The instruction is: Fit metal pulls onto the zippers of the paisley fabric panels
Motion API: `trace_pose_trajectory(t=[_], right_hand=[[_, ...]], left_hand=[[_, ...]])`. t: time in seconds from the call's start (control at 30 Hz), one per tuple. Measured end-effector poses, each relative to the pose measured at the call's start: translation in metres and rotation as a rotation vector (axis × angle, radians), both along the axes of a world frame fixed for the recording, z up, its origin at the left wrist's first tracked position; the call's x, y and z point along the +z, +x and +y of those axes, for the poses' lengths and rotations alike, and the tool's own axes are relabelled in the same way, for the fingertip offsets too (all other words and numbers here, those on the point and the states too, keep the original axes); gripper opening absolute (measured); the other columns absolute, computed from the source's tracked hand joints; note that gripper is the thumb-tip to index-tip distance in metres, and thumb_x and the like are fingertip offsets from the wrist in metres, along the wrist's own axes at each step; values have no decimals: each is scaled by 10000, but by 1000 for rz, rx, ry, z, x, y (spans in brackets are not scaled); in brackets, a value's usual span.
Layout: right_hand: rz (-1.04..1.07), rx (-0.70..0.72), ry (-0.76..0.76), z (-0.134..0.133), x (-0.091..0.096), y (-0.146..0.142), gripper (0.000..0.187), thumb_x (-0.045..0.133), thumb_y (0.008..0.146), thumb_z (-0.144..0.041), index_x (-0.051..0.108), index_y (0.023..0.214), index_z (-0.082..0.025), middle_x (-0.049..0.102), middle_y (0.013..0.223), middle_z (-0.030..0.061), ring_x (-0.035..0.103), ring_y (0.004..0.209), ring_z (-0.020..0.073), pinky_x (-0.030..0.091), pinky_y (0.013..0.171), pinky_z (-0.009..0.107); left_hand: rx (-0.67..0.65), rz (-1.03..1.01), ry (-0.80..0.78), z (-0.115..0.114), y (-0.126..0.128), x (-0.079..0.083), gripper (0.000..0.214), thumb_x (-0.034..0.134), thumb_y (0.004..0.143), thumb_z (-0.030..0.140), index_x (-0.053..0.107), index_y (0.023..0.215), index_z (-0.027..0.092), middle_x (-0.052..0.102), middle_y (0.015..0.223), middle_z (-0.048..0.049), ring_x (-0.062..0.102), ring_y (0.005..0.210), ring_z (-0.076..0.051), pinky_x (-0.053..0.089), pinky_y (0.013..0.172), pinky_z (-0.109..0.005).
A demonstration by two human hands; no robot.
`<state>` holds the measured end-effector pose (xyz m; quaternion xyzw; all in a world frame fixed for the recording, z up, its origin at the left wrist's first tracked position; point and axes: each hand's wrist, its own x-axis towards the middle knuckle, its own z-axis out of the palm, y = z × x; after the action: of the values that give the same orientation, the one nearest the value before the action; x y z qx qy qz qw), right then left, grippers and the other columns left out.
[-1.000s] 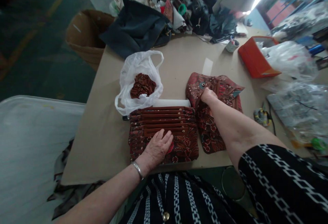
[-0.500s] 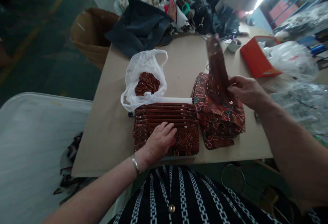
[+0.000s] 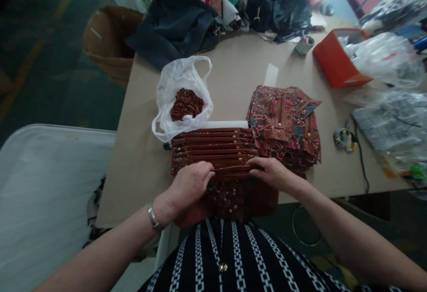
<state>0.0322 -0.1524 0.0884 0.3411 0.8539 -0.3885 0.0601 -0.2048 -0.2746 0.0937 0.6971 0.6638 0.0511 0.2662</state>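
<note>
A row of overlapping dark red patterned pouches (image 3: 213, 147) with brown zipper strips lies at the near edge of the brown table (image 3: 240, 78). My left hand (image 3: 187, 187) and my right hand (image 3: 271, 172) both pinch the top edge of the nearest pouch (image 3: 233, 196), which hangs toward my lap. To the right lies a stack of the same floral pouches (image 3: 287, 125). A white plastic bag (image 3: 182, 94) holding small brown pieces sits behind the row.
An orange box (image 3: 336, 62) and clear plastic bags (image 3: 387, 65) are at the right. Dark cloth (image 3: 173, 27) and clutter fill the far edge. A cardboard box (image 3: 105, 42) stands on the floor at left; a white surface (image 3: 50, 194) is at near left.
My right hand put the lifted pouch down on the right stack and came back to the near row. Both hands now grip the nearest pouch's top edge; the left hand went from resting flat to pinching.
</note>
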Motion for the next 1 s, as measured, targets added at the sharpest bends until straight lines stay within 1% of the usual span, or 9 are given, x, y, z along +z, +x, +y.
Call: trace_pose_trajectory(t=[0.13, 0.23, 0.37, 0.47, 0.53, 0.63, 0.73, 0.87, 1.0], right_hand=[[-64, -118, -1, 8, -55, 3, 187, 504, 839, -299, 646, 782, -192, 662, 747, 9, 585, 697, 128, 426, 668, 223], [-155, -155, 87, 5, -74, -1, 187, 503, 835, -304, 618, 733, -197, 653, 735, 14, 565, 681, 132, 394, 650, 228], [-213, -167, 126, 7, -80, -7, 193, 490, 839, -332, 598, 734, -211, 656, 737, 17, 570, 692, 141, 367, 636, 230], [-251, -152, 126, 7, -79, -10, 188, 492, 836, -333, 601, 737, -216, 662, 733, 15, 573, 678, 138, 357, 617, 227], [-280, -143, 135, 5, -77, -12, 195, 491, 838, -332, 605, 734, -213, 666, 727, 18, 579, 678, 141, 358, 614, 229], [-277, -87, 150, 10, -69, -13, 185, 506, 835, -345, 621, 768, -217, 672, 747, 18, 592, 700, 142, 367, 623, 227], [-219, -80, 256, 44, -48, -11, 186, 487, 851, -352, 627, 840, -230, 672, 857, 23, 597, 766, 138, 387, 674, 223], [-313, -311, 480, 126, -19, -4, 235, 417, 880, -322, 614, 920, -201, 654, 956, 86, 598, 881, 184, 413, 778, 272], [-503, -553, 382, 181, -24, -3, 240, 575, 766, -215, 603, 991, -137, 634, 1010, 170, 585, 988, 264, 420, 863, 372]], left_hand=[[51, 135, -126, 9, -10, -36, 193, 408, 896, 256, 562, 839, 154, 631, 858, -59, 606, 774, -164, 456, 708, -283], [52, 193, -167, 14, -10, -52, 213, 397, 900, 276, 566, 868, 152, 635, 866, -69, 614, 776, -168, 455, 707, -288], [57, 248, -169, 16, -5, -52, 256, 372, 907, 296, 579, 893, 145, 627, 852, -81, 608, 755, -177, 453, 695, -309], [21, 357, -27, 14, 7, -41, 263, 368, 896, 232, 600, 961, 130, 617, 904, -127, 586, 855, -240, 444, 748, -390], [-62, 387, 130, 11, 18, -38, 308, 370, 879, 163, 574, 1108, 137, 594, 1064, -153, 540, 987, -280, 428, 807, -434], [-239, 345, 230, 4, 33, -49, 398, 389, 844, 83, 539, 1205, 158, 541, 1223, -139, 511, 1047, -277, 444, 816, -410], [-289, 343, 220, -1, 38, -70, 439, 402, 804, 24, 560, 1191, 161, 528, 1261, -127, 509, 1060, -268, 455, 829, -408], [-285, 334, 219, -5, 34, -81, 491, 402, 778, -10, 552, 1210, 168, 520, 1284, -118, 495, 1094, -276, 450, 861, -422], [-264, 327, 226, -6, 33, -79, 504, 396, 771, -17, 552, 1215, 165, 524, 1280, -121, 488, 1107, -280, 444, 877, -423]])
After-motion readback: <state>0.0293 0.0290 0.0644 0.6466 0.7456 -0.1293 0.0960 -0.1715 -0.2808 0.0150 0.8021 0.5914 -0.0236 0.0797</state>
